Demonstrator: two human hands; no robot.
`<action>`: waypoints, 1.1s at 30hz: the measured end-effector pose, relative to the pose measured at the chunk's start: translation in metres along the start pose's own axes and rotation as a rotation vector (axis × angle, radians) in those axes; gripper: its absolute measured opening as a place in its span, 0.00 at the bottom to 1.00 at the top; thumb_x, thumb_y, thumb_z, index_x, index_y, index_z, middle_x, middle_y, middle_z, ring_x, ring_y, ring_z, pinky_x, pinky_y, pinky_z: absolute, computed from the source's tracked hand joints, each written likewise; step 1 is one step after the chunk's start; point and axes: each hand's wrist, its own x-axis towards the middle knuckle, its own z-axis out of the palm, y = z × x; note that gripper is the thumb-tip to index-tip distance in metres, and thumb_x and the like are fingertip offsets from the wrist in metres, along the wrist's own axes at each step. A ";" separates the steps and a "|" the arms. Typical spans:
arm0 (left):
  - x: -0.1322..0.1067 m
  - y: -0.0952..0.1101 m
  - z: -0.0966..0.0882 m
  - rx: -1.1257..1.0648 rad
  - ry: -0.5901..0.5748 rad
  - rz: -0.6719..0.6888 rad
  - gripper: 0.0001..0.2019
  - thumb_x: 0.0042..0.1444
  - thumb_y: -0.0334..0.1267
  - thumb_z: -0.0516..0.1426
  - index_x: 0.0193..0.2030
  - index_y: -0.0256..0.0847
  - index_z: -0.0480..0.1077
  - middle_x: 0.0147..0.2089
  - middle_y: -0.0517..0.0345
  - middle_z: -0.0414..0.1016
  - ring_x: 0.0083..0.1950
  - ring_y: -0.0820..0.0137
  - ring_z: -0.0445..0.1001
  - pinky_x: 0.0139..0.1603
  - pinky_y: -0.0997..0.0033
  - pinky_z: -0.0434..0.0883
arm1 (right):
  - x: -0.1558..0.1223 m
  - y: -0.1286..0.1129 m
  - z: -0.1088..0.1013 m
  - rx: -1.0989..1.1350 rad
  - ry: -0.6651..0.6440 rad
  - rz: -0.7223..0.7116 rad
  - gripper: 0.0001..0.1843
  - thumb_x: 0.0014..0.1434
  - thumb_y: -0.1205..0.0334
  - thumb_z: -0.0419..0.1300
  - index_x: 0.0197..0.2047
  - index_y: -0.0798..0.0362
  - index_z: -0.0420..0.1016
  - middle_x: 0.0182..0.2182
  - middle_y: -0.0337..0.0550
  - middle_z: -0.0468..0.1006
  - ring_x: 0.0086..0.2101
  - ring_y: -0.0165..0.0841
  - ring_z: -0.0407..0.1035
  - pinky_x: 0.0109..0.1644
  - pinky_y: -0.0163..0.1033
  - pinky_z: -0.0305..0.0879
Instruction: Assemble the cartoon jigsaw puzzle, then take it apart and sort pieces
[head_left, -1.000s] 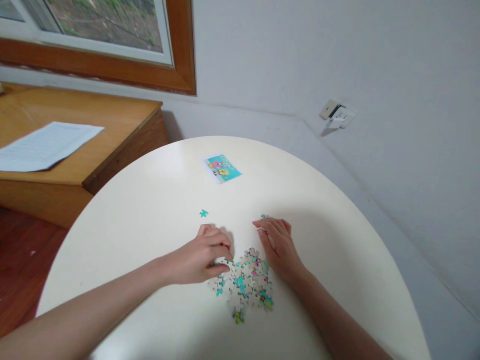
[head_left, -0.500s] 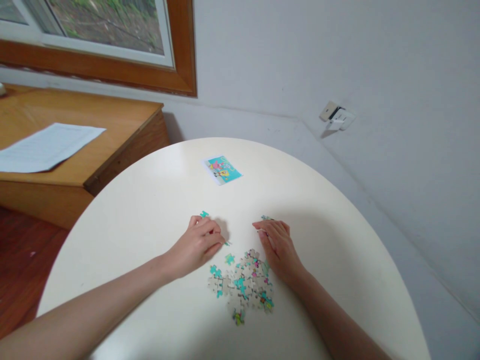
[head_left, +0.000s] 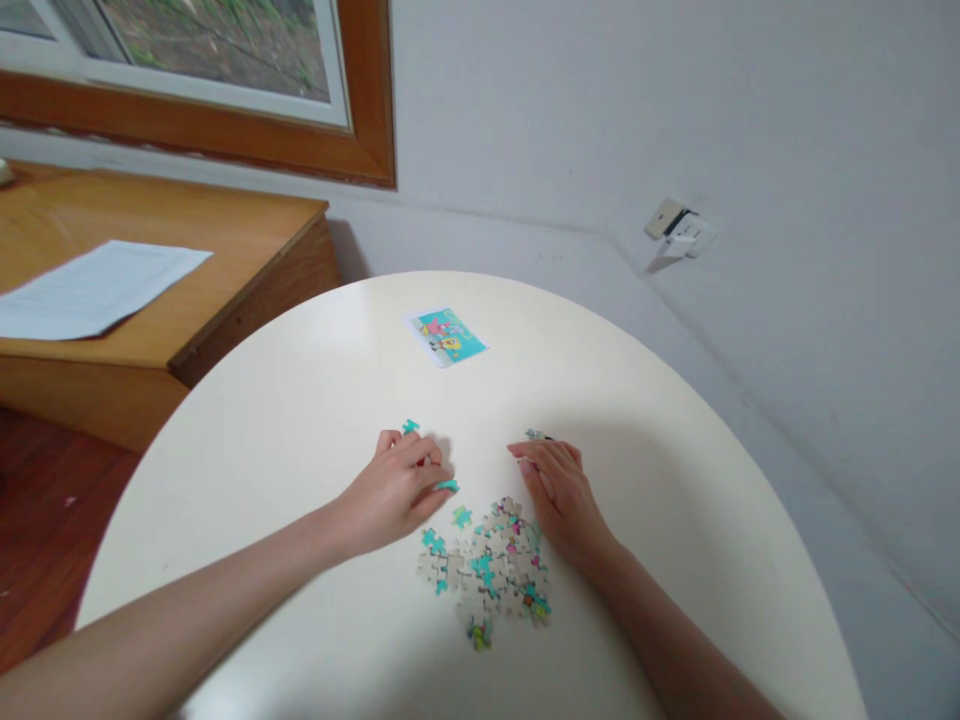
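Note:
Between the thumb and fingers of my left hand (head_left: 405,485) is a turquoise puzzle piece (head_left: 448,486), held just above the table. Another turquoise piece (head_left: 410,426) lies beyond those knuckles. My right hand (head_left: 556,492) is closed in a pinch, with the pale edge of a puzzle piece (head_left: 523,460) showing at its fingertips. Past its fingers lie one or more pieces (head_left: 537,435), partly covered. Nearer to me is a loose pile of puzzle pieces (head_left: 487,570), several grey side up and others showing turquoise, pink or yellow. A single green-turquoise piece (head_left: 462,517) sits apart above the pile.
A small cartoon picture card (head_left: 450,337) lies towards the far side of the round white table (head_left: 315,370). To the left stands a wooden desk (head_left: 247,225) with a paper sheet (head_left: 112,285). A wall socket with a plug (head_left: 679,228) is at the right.
The piece in my left hand has turned from nearly edge-on so that its turquoise face shows. My right hand keeps its pinch. The view has shifted slightly.

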 end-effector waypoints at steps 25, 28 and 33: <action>-0.001 -0.001 -0.001 0.194 0.074 0.009 0.11 0.51 0.24 0.46 0.35 0.40 0.67 0.33 0.54 0.74 0.40 0.63 0.66 0.46 0.58 0.52 | 0.000 0.001 0.001 -0.013 -0.003 0.009 0.13 0.66 0.64 0.45 0.44 0.50 0.70 0.38 0.42 0.78 0.42 0.34 0.70 0.50 0.43 0.59; -0.002 -0.004 0.002 0.240 0.111 -0.019 0.10 0.49 0.23 0.48 0.32 0.39 0.65 0.37 0.52 0.76 0.41 0.63 0.66 0.46 0.57 0.52 | 0.000 0.000 0.000 -0.001 -0.013 0.015 0.13 0.66 0.64 0.45 0.44 0.50 0.70 0.38 0.43 0.78 0.41 0.35 0.70 0.50 0.44 0.59; -0.003 -0.004 0.004 0.241 0.149 -0.044 0.11 0.49 0.24 0.48 0.35 0.39 0.67 0.46 0.49 0.76 0.45 0.60 0.66 0.47 0.54 0.51 | 0.001 -0.003 -0.002 0.035 -0.016 -0.027 0.12 0.65 0.65 0.46 0.44 0.51 0.70 0.38 0.43 0.78 0.41 0.34 0.70 0.50 0.43 0.58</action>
